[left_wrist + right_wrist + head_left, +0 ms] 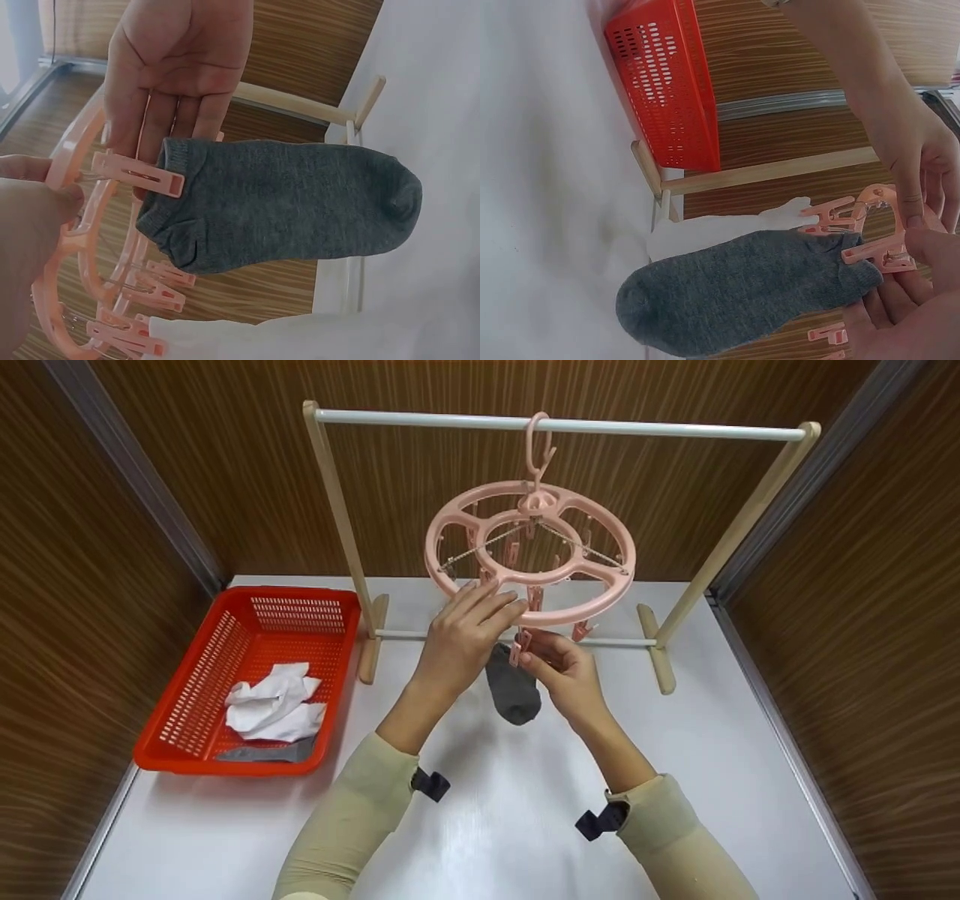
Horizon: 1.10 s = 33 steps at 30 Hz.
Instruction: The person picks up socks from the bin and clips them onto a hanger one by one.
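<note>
A pink round clip hanger hangs by its hook from a rail. My left hand holds the near-left part of its ring, fingers over the top and thumb against it. Close by on the right, my right hand pinches a pink clip between thumb and fingers. A dark grey ankle sock hangs toe down, with that clip on its cuff. Beside it in the right wrist view, a white sock-like piece hangs from another clip; the left hand mostly hides it in the head view.
A red perforated basket stands on the left, holding crumpled white fabric and a grey piece. The drying stand has a white rail and wooden legs. Wood-patterned panels enclose the white tabletop.
</note>
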Each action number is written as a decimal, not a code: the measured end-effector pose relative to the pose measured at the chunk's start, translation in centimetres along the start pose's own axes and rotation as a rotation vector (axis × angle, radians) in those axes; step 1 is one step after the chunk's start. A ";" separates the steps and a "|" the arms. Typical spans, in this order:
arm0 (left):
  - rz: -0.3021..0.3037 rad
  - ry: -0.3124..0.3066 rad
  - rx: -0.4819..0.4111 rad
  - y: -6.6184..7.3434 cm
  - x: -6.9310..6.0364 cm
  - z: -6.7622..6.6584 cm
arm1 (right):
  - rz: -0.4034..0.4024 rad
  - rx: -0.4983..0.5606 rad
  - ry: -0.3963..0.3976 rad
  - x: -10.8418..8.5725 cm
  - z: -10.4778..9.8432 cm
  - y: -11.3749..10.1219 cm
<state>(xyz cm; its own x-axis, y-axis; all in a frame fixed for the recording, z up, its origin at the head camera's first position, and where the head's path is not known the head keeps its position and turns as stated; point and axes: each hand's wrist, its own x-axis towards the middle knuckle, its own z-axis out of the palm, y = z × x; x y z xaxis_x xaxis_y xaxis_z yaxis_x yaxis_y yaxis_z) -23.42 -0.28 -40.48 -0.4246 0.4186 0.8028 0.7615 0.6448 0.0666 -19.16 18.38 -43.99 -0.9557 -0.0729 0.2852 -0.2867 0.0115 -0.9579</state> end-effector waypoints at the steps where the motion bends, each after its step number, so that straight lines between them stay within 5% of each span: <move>1: -0.002 -0.002 0.000 0.0 0.0 0.0 | 0.002 -0.001 -0.002 0.0 -0.1 0.0; 15: -0.023 -0.032 0.002 -0.1 -0.2 -0.3 | -0.023 -0.084 0.042 -0.7 -1.7 -1.2; 18: -0.023 -0.028 -0.007 -0.2 -0.3 -0.3 | -0.158 -0.181 0.083 -1.2 -1.9 -2.8; 23: -0.012 -0.014 -0.030 -0.5 -0.2 -0.3 | -0.586 -0.455 0.271 -0.4 -3.0 -3.9; 25: -0.011 -0.012 -0.034 -0.6 -0.2 -0.3 | -0.700 -0.576 0.332 0.5 -4.1 -3.3; 28: -0.017 -0.011 -0.036 -0.7 -0.2 -0.3 | -0.760 -0.741 0.317 1.6 -5.9 -2.4; 33: -0.031 -0.024 -0.037 -0.7 -0.4 -0.5 | -0.781 -0.895 0.183 2.9 -7.4 -2.2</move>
<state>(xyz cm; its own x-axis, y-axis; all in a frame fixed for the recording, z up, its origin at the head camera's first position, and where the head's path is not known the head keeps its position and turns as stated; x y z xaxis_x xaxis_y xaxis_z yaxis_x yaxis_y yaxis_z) -23.58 -1.23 -40.58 -0.4597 0.4144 0.7855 0.7653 0.6335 0.1136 -21.84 25.52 -40.85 -0.4780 -0.2267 0.8486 -0.6678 0.7214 -0.1834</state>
